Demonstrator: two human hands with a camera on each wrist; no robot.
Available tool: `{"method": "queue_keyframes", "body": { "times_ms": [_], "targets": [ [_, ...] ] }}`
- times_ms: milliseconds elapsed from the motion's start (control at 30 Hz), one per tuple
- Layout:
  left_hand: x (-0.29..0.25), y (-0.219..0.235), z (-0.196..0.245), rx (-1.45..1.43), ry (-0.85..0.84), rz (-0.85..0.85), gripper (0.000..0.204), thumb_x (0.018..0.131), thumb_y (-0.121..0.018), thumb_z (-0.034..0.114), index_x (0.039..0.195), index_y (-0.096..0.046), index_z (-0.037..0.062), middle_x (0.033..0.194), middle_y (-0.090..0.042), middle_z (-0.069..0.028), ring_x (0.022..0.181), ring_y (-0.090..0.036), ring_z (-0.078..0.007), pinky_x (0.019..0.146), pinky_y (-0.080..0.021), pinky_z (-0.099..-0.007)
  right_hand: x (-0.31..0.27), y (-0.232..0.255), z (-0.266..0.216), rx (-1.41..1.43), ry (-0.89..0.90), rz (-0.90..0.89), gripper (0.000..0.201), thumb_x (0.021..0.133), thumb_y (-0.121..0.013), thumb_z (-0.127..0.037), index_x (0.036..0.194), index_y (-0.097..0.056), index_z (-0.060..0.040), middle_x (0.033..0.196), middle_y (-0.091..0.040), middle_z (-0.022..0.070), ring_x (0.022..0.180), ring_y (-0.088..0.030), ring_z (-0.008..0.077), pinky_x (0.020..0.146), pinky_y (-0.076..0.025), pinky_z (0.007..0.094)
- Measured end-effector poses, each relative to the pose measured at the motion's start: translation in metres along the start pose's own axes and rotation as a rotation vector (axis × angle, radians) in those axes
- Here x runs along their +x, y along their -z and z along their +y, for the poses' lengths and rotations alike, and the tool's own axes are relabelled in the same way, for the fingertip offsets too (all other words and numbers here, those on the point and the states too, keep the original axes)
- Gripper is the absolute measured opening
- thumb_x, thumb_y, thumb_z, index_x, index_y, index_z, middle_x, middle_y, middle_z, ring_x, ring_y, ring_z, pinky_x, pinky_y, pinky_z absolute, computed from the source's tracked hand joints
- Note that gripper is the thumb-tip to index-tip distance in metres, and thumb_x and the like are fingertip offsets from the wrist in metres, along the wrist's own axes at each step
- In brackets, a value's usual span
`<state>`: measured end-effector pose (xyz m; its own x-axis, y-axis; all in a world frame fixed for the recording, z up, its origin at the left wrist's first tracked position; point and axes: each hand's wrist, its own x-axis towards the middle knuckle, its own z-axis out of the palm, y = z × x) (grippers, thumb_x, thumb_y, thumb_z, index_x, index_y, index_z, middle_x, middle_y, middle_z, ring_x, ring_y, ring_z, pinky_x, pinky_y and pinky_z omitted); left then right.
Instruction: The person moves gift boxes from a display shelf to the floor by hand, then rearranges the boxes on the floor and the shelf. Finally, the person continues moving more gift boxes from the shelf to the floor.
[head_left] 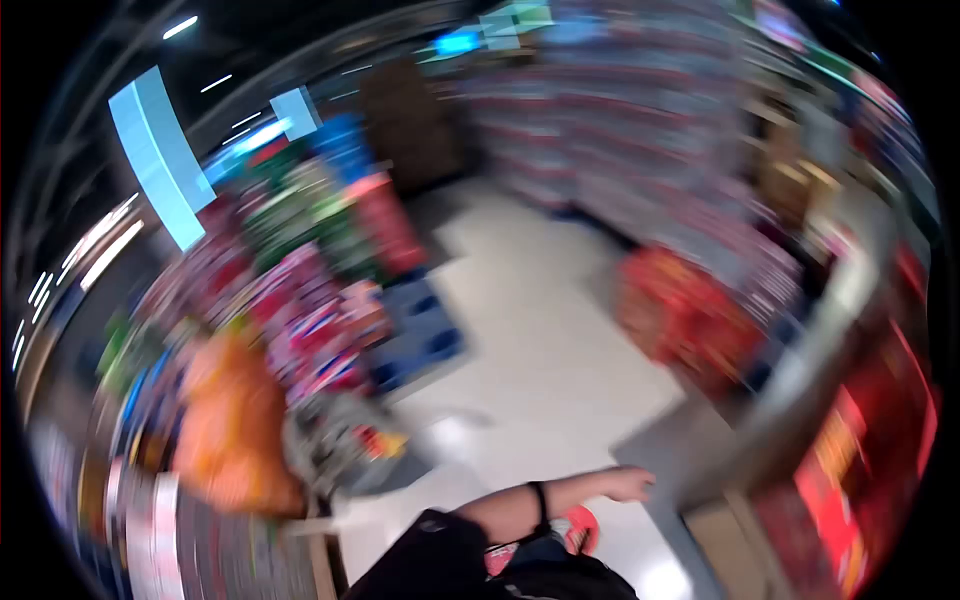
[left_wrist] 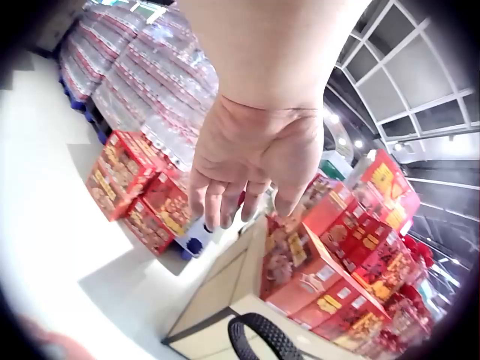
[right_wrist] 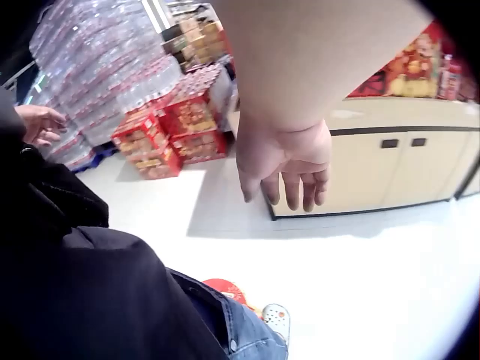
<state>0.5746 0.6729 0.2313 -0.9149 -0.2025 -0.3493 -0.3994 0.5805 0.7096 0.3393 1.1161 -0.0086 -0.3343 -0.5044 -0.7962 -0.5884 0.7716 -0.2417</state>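
In the head view a bare forearm with a black band reaches in from the bottom, and the left hand at its end is blurred. The left wrist view has the left hand palm toward the camera, fingers loosely extended, holding nothing. Behind its fingertips stand red boxes on a pale cabinet. The right hand hangs with relaxed, separate fingers and nothing in them, in front of a pale cabinet. At that view's left edge, the left hand appears again beside a dark sleeve.
Shrink-wrapped bottle packs are stacked at the back, with red boxes on the floor before them. Orange bags and colourful packs line the left side. Pale floor runs between. A shoe shows below.
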Motion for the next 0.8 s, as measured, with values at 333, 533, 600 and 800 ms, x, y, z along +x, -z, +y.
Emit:
{"method": "queue_keyframes", "body": {
  "times_ms": [333, 533, 600, 800],
  "targets": [
    [0.068, -0.093, 0.17, -0.112, -0.313, -0.418, 0.049, 0.098, -0.06, 0.032, 0.137, -0.053, 0.0044, 0.134, -0.059, -0.0191, 0.12, -0.06, -0.0304, 0.102, -0.047, -0.0397, -0.291, -0.092, 0.044, 0.857, -0.561, 0.645, 0.055, 0.087, -0.066, -0.039, 0.128, -0.064, -0.0034, 0.125, -0.066, 0.0219, 0.116, -0.062, 0.0386, 0.101, -0.048, 0.0434],
    [0.095, -0.157, 0.216, -0.113, -0.329, -0.516, 0.049, 0.097, -0.061, 0.03, 0.137, -0.053, 0.003, 0.135, -0.059, -0.0183, 0.124, -0.058, -0.0298, 0.102, -0.047, -0.0394, -0.339, -0.07, 0.065, 0.8, -0.47, 0.797, 0.052, 0.087, -0.068, -0.038, 0.127, -0.065, -0.0055, 0.128, -0.064, 0.0205, 0.118, -0.061, 0.0371, 0.1, -0.049, 0.0424],
    [0.107, -0.161, 0.232, -0.077, -0.346, -0.527, 0.05, 0.096, -0.062, 0.03, 0.137, -0.053, 0.0027, 0.134, -0.059, -0.0199, 0.124, -0.057, -0.0303, 0.103, -0.047, -0.04, -0.331, -0.057, 0.102, 0.865, -0.47, 0.897, 0.054, 0.086, -0.07, -0.037, 0.129, -0.063, -0.0054, 0.127, -0.064, 0.0204, 0.116, -0.062, 0.0361, 0.098, -0.05, 0.0416],
    [0.188, -0.154, 0.285, 0.025, -0.369, -0.363, 0.052, 0.095, -0.063, 0.03, 0.138, -0.052, 0.0026, 0.134, -0.058, -0.0201, 0.122, -0.058, -0.0311, 0.103, -0.047, -0.0396, -0.319, 0.093, 0.252, 0.922, -0.296, 1.349, 0.054, 0.088, -0.071, -0.029, 0.133, -0.058, -0.0024, 0.128, -0.064, 0.0192, 0.113, -0.063, 0.0308, 0.098, -0.049, 0.0385]
  ]
}}
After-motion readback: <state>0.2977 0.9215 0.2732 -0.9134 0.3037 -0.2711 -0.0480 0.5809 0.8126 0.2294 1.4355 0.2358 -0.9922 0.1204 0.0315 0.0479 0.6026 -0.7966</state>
